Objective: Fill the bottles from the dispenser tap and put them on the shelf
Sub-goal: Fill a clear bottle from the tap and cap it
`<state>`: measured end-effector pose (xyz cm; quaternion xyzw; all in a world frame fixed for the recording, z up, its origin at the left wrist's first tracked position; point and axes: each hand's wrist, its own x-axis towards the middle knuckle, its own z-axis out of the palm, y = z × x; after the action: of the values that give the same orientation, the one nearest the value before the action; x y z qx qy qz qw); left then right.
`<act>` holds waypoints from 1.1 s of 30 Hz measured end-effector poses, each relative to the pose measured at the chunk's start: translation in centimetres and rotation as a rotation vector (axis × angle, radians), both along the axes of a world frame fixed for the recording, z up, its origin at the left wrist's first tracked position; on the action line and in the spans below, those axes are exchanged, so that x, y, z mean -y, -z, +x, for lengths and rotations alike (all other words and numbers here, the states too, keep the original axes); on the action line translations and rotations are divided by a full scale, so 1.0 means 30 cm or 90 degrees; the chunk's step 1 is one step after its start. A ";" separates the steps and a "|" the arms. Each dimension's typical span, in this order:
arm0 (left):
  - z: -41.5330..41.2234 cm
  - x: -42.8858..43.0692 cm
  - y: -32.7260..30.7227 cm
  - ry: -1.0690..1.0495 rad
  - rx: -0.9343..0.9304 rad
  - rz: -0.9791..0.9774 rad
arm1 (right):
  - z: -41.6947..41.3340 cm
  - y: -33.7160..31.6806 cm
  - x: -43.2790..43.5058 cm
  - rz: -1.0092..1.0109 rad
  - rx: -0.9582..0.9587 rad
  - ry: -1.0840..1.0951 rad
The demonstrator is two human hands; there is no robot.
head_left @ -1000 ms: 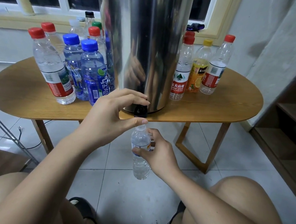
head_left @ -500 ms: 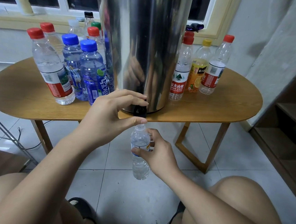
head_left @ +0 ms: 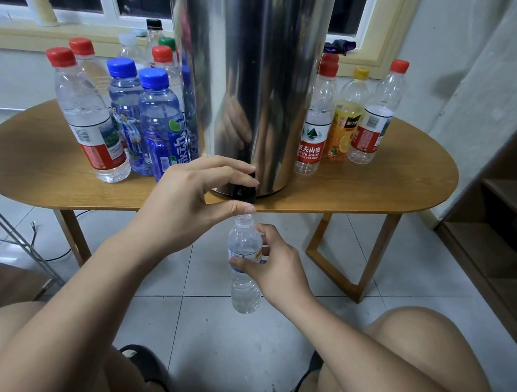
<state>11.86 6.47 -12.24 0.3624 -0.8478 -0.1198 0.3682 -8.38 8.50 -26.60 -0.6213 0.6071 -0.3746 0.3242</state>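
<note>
A tall steel dispenser (head_left: 249,78) stands on the oval wooden table (head_left: 361,196). Its black tap (head_left: 245,191) juts over the front edge. My left hand (head_left: 193,202) pinches the tap, fingers on top and thumb below. My right hand (head_left: 272,266) grips a small clear uncapped bottle (head_left: 244,267) upright, its mouth right under the tap. I cannot tell the water level in it.
Several capped bottles (head_left: 150,122) with red and blue caps stand left of the dispenser. Three more bottles (head_left: 345,131), one with orange juice, stand to its right. A dark wooden shelf (head_left: 509,201) is against the right wall. My knees are below.
</note>
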 end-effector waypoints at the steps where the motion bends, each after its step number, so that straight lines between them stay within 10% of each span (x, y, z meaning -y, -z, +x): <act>1: 0.000 0.001 0.000 0.001 -0.002 0.001 | -0.001 -0.002 -0.001 -0.001 0.002 0.000; 33: -0.034 0.076 -0.058 -0.081 -0.039 -0.021 | 0.000 -0.015 -0.005 0.001 0.023 0.003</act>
<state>10.82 4.20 -10.50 0.4056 -0.8131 -0.0937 0.4069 -8.37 8.64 -26.14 -0.6126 0.6031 -0.3859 0.3348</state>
